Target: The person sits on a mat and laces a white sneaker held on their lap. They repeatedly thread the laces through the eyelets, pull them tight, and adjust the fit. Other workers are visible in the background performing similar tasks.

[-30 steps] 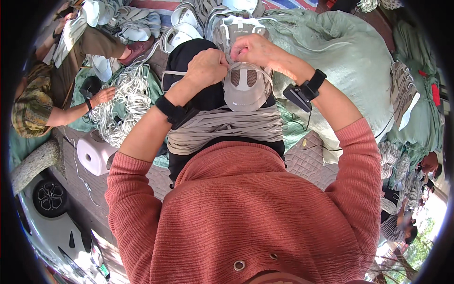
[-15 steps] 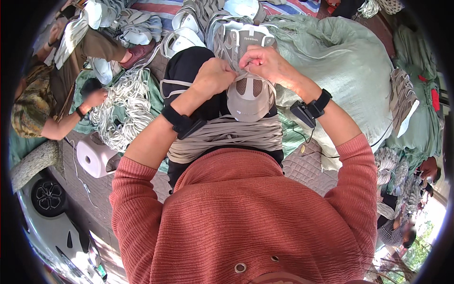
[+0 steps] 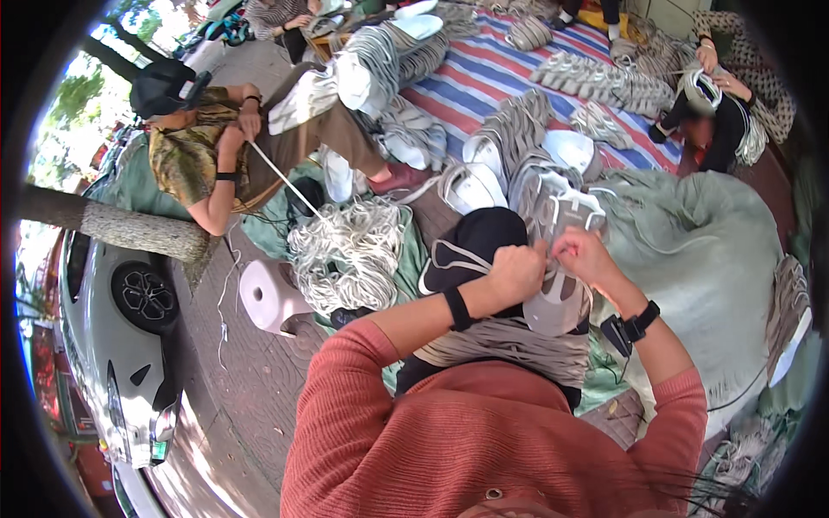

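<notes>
My left hand [image 3: 515, 274] and my right hand [image 3: 587, 256] meet over a grey-and-white shoe [image 3: 561, 285] that rests on my lap. The fingers of my left hand are clenched at the top of the shoe, where the laces sit; I cannot tell exactly what they pinch. The fingers of my right hand are curled and pinch at the same spot, just beside my left hand; the two hands are touching or nearly so. A black band [image 3: 458, 309] sits on my left wrist and a black watch [image 3: 635, 324] on my right wrist. Both sleeves are rust-red knit.

Under the shoe, across my lap, lies a bundle of pale laces [image 3: 509, 345]. My knee in black cloth [image 3: 479, 242] rises just beyond my left hand.

To my left, on the ground, lies a large heap of white laces [image 3: 345, 250] on a green sheet [image 3: 268, 233], with a white roll [image 3: 268, 293] near it on the paving. To my right spreads a large pale green sack [image 3: 717, 250].

Further off, more shoes [image 3: 518, 164] stand in rows on a striped mat [image 3: 484, 78]. A person in a patterned shirt [image 3: 186, 160] sits at the far left and pulls a white lace taut. Another person [image 3: 734, 95] sits at the far right, holding a shoe. A white car [image 3: 112, 345] stands at the left edge.
</notes>
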### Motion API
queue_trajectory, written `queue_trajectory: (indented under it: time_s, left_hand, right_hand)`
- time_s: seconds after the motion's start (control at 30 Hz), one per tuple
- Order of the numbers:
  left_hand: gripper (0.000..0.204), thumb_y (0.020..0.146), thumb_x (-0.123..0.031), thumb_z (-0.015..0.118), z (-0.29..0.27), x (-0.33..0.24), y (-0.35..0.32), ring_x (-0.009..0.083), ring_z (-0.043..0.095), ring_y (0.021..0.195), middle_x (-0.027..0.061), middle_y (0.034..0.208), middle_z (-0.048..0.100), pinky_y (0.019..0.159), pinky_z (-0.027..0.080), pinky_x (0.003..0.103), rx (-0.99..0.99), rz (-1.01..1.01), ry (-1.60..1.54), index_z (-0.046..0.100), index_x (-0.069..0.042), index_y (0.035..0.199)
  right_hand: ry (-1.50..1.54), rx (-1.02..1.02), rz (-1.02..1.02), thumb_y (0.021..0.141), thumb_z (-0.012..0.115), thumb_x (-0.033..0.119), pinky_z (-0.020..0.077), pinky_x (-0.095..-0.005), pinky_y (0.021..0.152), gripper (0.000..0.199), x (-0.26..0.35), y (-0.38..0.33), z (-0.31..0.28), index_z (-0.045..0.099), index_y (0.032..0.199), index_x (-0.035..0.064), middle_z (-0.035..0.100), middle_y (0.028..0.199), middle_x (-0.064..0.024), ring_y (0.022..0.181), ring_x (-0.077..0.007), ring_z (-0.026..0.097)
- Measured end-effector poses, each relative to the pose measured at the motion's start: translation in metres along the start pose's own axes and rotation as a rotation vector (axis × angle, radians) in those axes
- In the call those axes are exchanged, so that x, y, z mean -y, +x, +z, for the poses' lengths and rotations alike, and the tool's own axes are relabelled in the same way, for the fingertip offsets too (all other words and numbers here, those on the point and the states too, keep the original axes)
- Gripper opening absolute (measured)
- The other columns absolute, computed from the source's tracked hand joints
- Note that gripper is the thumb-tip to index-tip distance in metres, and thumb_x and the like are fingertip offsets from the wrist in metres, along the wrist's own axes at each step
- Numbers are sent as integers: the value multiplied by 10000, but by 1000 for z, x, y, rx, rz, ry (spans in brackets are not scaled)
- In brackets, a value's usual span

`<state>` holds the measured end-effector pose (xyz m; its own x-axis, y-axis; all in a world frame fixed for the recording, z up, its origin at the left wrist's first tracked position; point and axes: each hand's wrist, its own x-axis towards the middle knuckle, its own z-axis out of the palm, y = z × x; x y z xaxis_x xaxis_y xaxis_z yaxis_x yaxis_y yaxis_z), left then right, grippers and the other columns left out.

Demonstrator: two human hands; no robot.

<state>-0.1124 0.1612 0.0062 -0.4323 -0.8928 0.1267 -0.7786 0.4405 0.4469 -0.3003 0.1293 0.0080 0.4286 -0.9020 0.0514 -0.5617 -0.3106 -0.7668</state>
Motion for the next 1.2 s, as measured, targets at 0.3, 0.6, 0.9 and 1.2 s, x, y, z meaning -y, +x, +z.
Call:
queue_trajectory:
  time_s: [0.3, 0.6, 0.9, 1.2]
  left_hand:
    - [206, 884, -206, 576, 22, -15, 0, 418, 662, 736, 233, 739, 656, 638, 506, 546, -12, -287, -250, 534, -29, 982]
    - [499, 723, -287, 733, -36, 9, 17, 359, 660, 799, 180, 1123, 519, 604, 550, 446, -54, 166, 91, 496, -106, 1124]
    - [344, 733, -60, 698, -40, 27, 42, 347, 618, 873, 95, 1019, 537, 717, 514, 436, 319, 550, -139, 537, -62, 1037]
    - [252, 740, -67, 717, -47, 35, 45, 358, 611, 844, 112, 956, 526, 699, 478, 462, 356, 473, -47, 576, -71, 949]
  right_hand:
    - [164, -61, 82, 659, 652, -3, 404, -335, 552, 82, 7, 0, -2, 687, 694, 62, 553, 671, -56, 588, -199, 519]
    - [-385, 62, -163, 777, 682, 166, 355, -442, 760, 68, 22, 4, -24, 669, 727, 121, 536, 817, -76, 872, -261, 531]
    - [-431, 122, -564, 770, 706, 115, 307, -365, 800, 162, 25, -13, -49, 705, 925, 165, 566, 951, 35, 938, -151, 525]
    - [-420, 282, -488, 751, 710, 89, 312, -377, 815, 252, 22, -9, -48, 739, 981, 188, 580, 969, 29, 978, -167, 514]
